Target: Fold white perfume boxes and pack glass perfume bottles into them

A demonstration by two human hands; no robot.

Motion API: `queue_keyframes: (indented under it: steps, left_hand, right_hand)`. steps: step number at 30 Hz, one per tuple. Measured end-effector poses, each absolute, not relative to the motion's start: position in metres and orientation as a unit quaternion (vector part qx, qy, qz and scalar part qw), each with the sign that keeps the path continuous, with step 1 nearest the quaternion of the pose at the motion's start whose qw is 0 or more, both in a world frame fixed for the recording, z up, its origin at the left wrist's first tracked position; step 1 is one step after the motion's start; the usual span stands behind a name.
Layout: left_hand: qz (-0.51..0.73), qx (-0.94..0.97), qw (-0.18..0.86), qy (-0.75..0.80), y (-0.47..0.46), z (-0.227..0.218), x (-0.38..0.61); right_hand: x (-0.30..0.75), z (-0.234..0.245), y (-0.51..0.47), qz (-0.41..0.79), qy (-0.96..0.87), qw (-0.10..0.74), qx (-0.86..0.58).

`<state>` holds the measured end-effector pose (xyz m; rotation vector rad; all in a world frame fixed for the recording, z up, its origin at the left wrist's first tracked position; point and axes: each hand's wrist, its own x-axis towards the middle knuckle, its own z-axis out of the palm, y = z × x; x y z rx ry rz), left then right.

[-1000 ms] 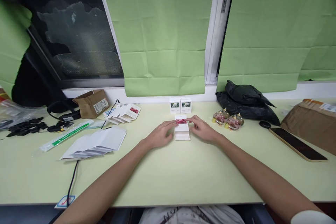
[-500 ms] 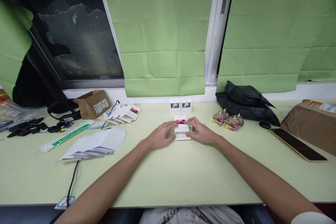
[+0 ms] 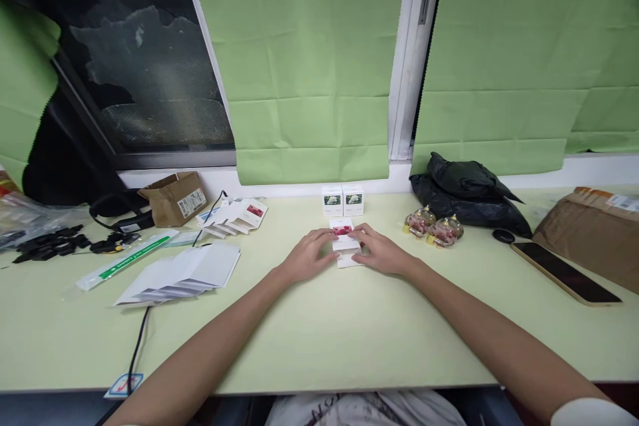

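Between my hands lies a small white cardboard box [image 3: 346, 246] with a pink flower picture, its near end open with a flap toward me. My left hand [image 3: 310, 255] grips its left side, fingertips at the upper edge and thumb lower down. On the right side, my right hand [image 3: 382, 250] holds it the same way, fingers curved over the top. Just behind it, two closed white boxes [image 3: 343, 201] with white flower pictures stand side by side. Several flat white cartons [image 3: 187, 273] lie fanned out on the left, and more flattened cartons [image 3: 239, 216] with a pink flower picture are behind them.
Right of my hands sit small glass ornaments [image 3: 433, 226] with gold caps. Black plastic bags [image 3: 466, 193], a mouse [image 3: 503, 236], a phone [image 3: 564, 273] and a brown parcel [image 3: 594, 233] are further right. An opened brown carton [image 3: 177, 200] and a black cable [image 3: 137, 346] are at left.
The small box between my hands has turned slightly and its near opening looks narrower. Both hands remain on its sides, the left thumb shifted slightly inward.
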<state>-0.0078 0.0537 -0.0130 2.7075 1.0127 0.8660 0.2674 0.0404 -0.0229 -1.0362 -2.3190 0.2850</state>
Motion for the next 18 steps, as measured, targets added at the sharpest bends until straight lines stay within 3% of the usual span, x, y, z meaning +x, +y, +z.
queue_keyframes:
  steps: [18]
  left_hand:
    - [0.292,0.885,0.025,0.362,0.052,-0.019,0.009]
  right_hand:
    - [0.266,-0.026,0.044,0.129,-0.851,0.322,-0.395]
